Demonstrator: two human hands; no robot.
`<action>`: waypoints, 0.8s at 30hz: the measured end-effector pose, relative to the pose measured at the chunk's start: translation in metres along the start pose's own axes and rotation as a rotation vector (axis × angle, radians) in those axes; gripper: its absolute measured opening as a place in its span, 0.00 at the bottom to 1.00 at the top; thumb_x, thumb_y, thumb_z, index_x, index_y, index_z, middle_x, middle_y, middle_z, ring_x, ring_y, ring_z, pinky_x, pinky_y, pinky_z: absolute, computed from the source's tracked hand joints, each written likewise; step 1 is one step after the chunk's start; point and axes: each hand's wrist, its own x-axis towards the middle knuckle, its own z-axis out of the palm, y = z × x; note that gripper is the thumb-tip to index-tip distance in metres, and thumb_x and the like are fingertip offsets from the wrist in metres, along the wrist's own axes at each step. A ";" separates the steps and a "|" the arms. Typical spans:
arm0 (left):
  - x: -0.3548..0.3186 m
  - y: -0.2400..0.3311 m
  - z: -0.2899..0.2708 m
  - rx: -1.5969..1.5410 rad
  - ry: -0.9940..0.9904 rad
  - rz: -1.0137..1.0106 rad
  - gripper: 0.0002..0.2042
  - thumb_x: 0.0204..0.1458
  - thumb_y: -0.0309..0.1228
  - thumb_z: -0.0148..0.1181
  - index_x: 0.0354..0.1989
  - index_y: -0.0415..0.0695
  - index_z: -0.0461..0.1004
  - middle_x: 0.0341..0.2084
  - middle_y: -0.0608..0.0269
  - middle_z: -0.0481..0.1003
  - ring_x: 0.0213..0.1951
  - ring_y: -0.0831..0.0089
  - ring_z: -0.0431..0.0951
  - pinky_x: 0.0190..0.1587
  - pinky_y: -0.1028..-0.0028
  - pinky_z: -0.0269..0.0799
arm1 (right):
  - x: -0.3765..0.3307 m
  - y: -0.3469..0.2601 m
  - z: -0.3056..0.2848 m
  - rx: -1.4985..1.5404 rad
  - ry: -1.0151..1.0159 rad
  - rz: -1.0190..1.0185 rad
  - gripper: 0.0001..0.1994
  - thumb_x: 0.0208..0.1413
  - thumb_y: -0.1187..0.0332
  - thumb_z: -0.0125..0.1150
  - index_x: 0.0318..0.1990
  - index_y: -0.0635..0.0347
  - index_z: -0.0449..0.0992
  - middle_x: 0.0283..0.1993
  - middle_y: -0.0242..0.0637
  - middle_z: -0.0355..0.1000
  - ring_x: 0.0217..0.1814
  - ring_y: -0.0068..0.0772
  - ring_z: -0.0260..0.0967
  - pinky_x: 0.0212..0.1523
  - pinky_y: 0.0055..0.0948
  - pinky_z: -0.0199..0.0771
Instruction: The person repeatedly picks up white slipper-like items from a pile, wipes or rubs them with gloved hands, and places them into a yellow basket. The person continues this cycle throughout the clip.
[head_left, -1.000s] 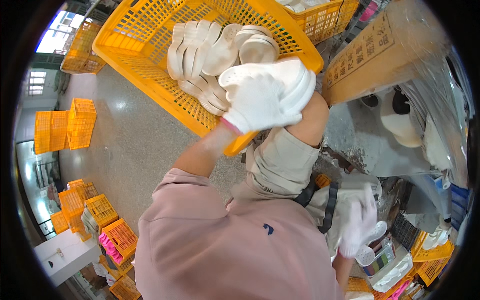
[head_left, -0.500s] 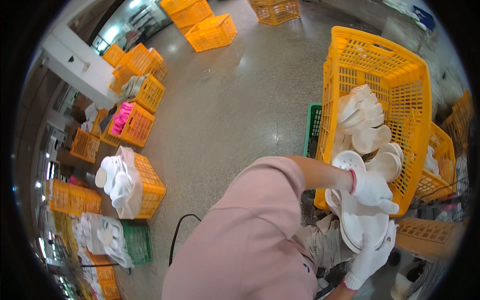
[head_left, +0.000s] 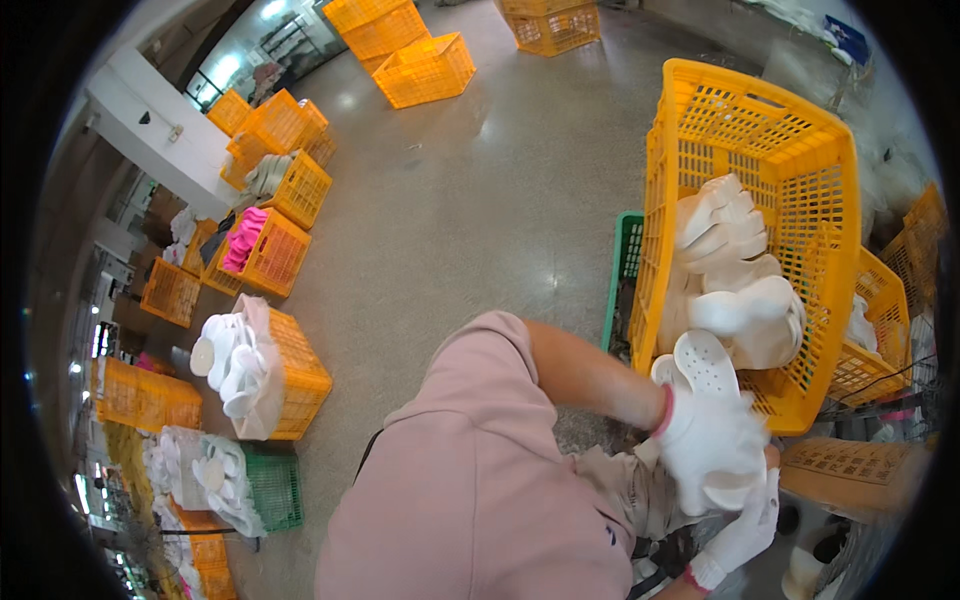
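Both my hands wear white knit gloves with pink cuffs, and they are close together at the lower right. My left hand [head_left: 708, 455], smeared by motion, closes over white clogs; the perforated toe of one white clog [head_left: 706, 363] sticks out beyond its fingers. A rounded white clog end [head_left: 732, 488] shows below that hand. My right hand [head_left: 745, 540] grips the clogs from beneath, its fingers partly hidden. Just past the hands, a large yellow crate [head_left: 843, 270] holds stacked off-white shoes [head_left: 722, 225], with a brighter white piece [head_left: 745, 305] on top.
A green crate [head_left: 612, 290] stands left of the large one. Another yellow crate [head_left: 895, 300] and a cardboard box [head_left: 845, 475] are at the right. Across the grey floor [head_left: 480, 220], yellow crates line the left, one heaped with white shoes [head_left: 235, 365], one with pink ones [head_left: 245, 240].
My left hand has moved down and left, toward the right hand, and the clogs have turned in my grip. A bright white piece now lies on the shoes in the crate.
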 end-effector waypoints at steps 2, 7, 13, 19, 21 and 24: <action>-0.024 0.028 0.009 -0.175 -0.148 0.013 0.27 0.51 0.53 0.66 0.48 0.40 0.79 0.45 0.44 0.77 0.51 0.43 0.79 0.55 0.53 0.76 | 0.001 0.006 0.003 0.371 -0.097 0.262 0.24 0.69 0.65 0.58 0.67 0.71 0.74 0.66 0.49 0.77 0.63 0.40 0.75 0.64 0.35 0.73; 0.009 0.002 -0.062 0.003 -0.325 -0.377 0.22 0.60 0.46 0.61 0.54 0.42 0.77 0.48 0.48 0.78 0.54 0.52 0.79 0.55 0.58 0.77 | -0.037 0.036 0.005 -0.043 -0.019 -0.065 0.29 0.63 0.75 0.59 0.72 0.73 0.65 0.72 0.51 0.67 0.74 0.40 0.64 0.75 0.38 0.60; 0.110 -0.150 -0.151 0.284 0.153 -0.870 0.28 0.57 0.50 0.66 0.56 0.39 0.78 0.51 0.47 0.80 0.57 0.57 0.79 0.57 0.65 0.77 | -0.103 0.021 -0.059 0.060 0.242 -0.144 0.41 0.51 0.83 0.56 0.78 0.72 0.55 0.79 0.54 0.57 0.78 0.45 0.61 0.77 0.38 0.58; 0.084 -0.043 -0.013 -0.072 0.021 -0.173 0.20 0.67 0.45 0.59 0.54 0.39 0.78 0.50 0.52 0.80 0.54 0.58 0.81 0.55 0.62 0.77 | -0.199 0.035 -0.167 -0.411 0.525 0.142 0.26 0.58 0.71 0.59 0.64 0.76 0.74 0.66 0.54 0.73 0.67 0.51 0.72 0.69 0.43 0.68; 0.065 0.051 0.057 -0.534 -0.084 -0.303 0.21 0.67 0.46 0.60 0.55 0.39 0.77 0.52 0.54 0.81 0.55 0.61 0.81 0.59 0.64 0.77 | -0.233 0.044 -0.184 0.133 0.932 0.186 0.24 0.66 0.67 0.59 0.64 0.76 0.73 0.68 0.54 0.71 0.68 0.49 0.71 0.74 0.42 0.63; 0.064 0.152 0.153 -1.596 -0.653 -0.914 0.25 0.69 0.42 0.59 0.67 0.39 0.68 0.57 0.55 0.78 0.58 0.65 0.79 0.68 0.65 0.67 | -0.247 0.049 -0.168 0.062 0.946 0.308 0.26 0.63 0.70 0.60 0.67 0.74 0.70 0.68 0.50 0.71 0.70 0.45 0.69 0.74 0.40 0.62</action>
